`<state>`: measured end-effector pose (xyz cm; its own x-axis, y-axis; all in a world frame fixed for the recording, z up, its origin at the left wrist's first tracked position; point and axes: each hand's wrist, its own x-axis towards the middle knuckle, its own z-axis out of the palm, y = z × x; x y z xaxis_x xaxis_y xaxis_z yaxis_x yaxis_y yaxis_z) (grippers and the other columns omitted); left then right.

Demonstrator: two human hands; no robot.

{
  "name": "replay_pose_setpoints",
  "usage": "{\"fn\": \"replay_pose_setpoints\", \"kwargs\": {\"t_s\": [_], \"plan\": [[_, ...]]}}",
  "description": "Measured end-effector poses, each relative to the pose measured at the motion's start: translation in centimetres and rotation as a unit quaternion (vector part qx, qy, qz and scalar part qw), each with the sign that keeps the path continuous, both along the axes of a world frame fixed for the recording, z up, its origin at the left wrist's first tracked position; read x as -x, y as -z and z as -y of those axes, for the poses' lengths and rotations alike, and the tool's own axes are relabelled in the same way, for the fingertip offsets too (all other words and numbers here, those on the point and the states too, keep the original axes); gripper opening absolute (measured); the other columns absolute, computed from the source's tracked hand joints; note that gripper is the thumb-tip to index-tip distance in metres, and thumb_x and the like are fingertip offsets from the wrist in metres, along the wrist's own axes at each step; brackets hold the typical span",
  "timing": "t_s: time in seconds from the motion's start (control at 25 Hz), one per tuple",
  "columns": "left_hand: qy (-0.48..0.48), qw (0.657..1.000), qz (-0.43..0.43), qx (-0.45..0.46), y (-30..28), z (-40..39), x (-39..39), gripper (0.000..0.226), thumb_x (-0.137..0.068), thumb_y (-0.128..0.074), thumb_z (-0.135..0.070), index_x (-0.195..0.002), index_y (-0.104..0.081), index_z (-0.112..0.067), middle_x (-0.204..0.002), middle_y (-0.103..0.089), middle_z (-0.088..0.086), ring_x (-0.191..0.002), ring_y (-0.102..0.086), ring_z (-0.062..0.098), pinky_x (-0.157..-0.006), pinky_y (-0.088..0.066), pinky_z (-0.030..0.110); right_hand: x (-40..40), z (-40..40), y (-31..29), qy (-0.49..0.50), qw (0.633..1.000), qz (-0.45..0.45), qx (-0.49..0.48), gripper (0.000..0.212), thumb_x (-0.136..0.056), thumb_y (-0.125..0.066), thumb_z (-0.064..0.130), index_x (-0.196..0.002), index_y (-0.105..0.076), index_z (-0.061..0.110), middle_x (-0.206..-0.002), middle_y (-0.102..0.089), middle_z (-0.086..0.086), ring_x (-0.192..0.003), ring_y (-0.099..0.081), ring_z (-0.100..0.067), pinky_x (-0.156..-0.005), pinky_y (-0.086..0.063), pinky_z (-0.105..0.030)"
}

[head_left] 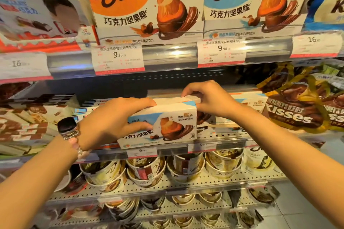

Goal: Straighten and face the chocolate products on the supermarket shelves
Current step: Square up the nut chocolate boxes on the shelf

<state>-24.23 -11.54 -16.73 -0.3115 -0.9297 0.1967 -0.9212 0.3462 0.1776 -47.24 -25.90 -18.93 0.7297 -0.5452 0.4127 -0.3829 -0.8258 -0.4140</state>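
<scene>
Both hands hold one blue chocolate box (167, 124) at the shelf edge (214, 144). Left hand (113, 119) grasps its left end, thumb across the front. Right hand (210, 98) pinches the top right corner.

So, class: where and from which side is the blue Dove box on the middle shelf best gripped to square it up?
Grip the blue Dove box by its two short ends, coming from the front, as the left hand and right hand do: it is long, flat-faced, and its ends are exposed.
</scene>
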Motion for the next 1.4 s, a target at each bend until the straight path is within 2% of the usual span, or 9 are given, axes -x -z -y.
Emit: {"fn": "replay_pose_setpoints", "kwargs": {"t_s": [0.2, 0.4, 0.52, 0.72, 0.88, 1.0, 1.12, 1.24, 1.4], "plan": [[0.0, 1.0, -0.006, -0.002, 0.0, -0.2, 0.2, 0.049, -0.08, -0.061, -0.051, -0.126, -0.046, -0.043, -0.116, -0.059, -0.018, -0.098, -0.054, 0.005, -0.081, -0.051, 0.033, -0.8, -0.4, 1.4, -0.012, 0.998, 0.007, 0.058, 0.027, -0.077, -0.074, 0.028, -0.1, -0.068, 0.017, -0.1, -0.071, 0.002, -0.093, -0.063, -0.014, -0.084, -0.049, -0.039], [0.019, 1.0, -0.002, -0.003, -0.2, 0.1, 0.9, 0.047, -0.08, -0.063, -0.045, -0.124, -0.046, -0.044, -0.111, -0.056, -0.023, -0.094, -0.051, -0.001, -0.074, -0.043, 0.014, -1.3, -0.3, 1.4, -0.012, 0.998, 0.036, 0.055, 0.028, -0.076, -0.075, 0.027, -0.1, -0.069, 0.014, -0.099, -0.07, -0.001, -0.092, -0.059, -0.012, -0.086, -0.04, -0.032], [0.036, 0.999, -0.025, 0.009, -0.4, 0.2, 1.0, 0.05, -0.078, -0.058, -0.057, -0.124, -0.048, -0.04, -0.116, -0.059, -0.02, -0.1, -0.055, 0.001, -0.078, -0.051, 0.022, -0.6, 0.2, 2.9, -0.02, 0.999, 0.027, 0.04, 0.031, -0.074, -0.076, 0.024, -0.102, -0.068, 0.013, -0.101, -0.067, -0.003, -0.097, -0.058, -0.019, -0.085, -0.048, -0.043], [0.046, 0.998, -0.039, 0.002, -0.4, 0.4, 1.2, 0.051, -0.071, -0.05, -0.053, -0.12, -0.052, -0.04, -0.11, -0.061, -0.02, -0.097, -0.059, 0.003, -0.07, -0.054, 0.02, 0.0, 0.5, 4.2, -0.037, 0.999, 0.036, 0.004, 0.026, -0.078, -0.073, 0.023, -0.101, -0.067, 0.011, -0.103, -0.057, -0.006, -0.1, -0.053, -0.018, -0.087, -0.048, -0.039], [0.039, 0.997, -0.052, -0.052, -0.7, 0.8, 1.0, 0.048, -0.072, -0.064, -0.032, -0.116, -0.049, -0.045, -0.104, -0.057, -0.028, -0.096, -0.059, -0.002, -0.07, -0.053, 0.015, 0.8, 1.0, 3.2, -0.046, 0.998, -0.007, -0.049, 0.026, -0.084, -0.067, 0.019, -0.108, -0.069, 0.011, -0.105, -0.056, 0.0, -0.1, -0.053, -0.011, -0.08, -0.043, -0.015], [0.046, 0.994, -0.044, -0.086, -0.3, 1.5, 1.3, 0.04, -0.079, -0.069, -0.026, -0.112, -0.053, -0.041, -0.107, -0.059, -0.025, -0.098, -0.058, -0.005, -0.074, -0.052, 0.012, 2.1, -0.1, 0.4, -0.044, 0.984, 0.054, -0.162, 0.023, -0.091, -0.056, 0.015, -0.11, -0.067, 0.009, -0.101, -0.065, 0.001, -0.094, -0.06, -0.005, -0.076, -0.045, -0.011], [0.063, 0.991, -0.078, -0.084, 0.2, 2.4, 2.7, 0.026, -0.081, -0.067, -0.027, -0.103, -0.056, -0.034, -0.103, -0.062, -0.02, -0.094, -0.059, -0.004, -0.077, -0.052, 0.014, 2.8, -2.8, -2.5, -0.075, 0.983, -0.03, -0.164, 0.027, -0.092, -0.055, 0.023, -0.116, -0.063, 0.014, -0.099, -0.065, 0.009, -0.089, -0.062, -0.004, -0.074, -0.049, -0.014], [0.094, 0.986, -0.13, -0.052, 0.2, 3.4, 4.3, 0.021, -0.08, -0.069, -0.024, -0.098, -0.059, -0.027, -0.095, -0.063, -0.019, -0.09, -0.061, -0.004, -0.068, -0.052, 0.013, 2.4, -4.6, -2.9, -0.047, 0.981, -0.189, 0.015, 0.036, -0.088, -0.059, 0.031, -0.124, -0.054, 0.025, -0.1, -0.063, 0.012, -0.085, -0.057, -0.008, -0.073, -0.05, -0.029], [0.097, 0.977, -0.187, -0.009, 0.6, 4.4, 6.2, 0.026, -0.076, -0.07, -0.031, -0.098, -0.057, -0.026, -0.094, -0.063, -0.02, -0.09, -0.061, -0.008, -0.061, -0.051, 0.01, 3.8, -4.4, -2.4, 0.014, 0.995, -0.1, -0.025, 0.038, -0.09, -0.058, 0.023, -0.125, -0.046, 0.027, -0.115, -0.061, 0.004, -0.1, -0.057, -0.013, -0.085, -0.05, -0.034]]}}
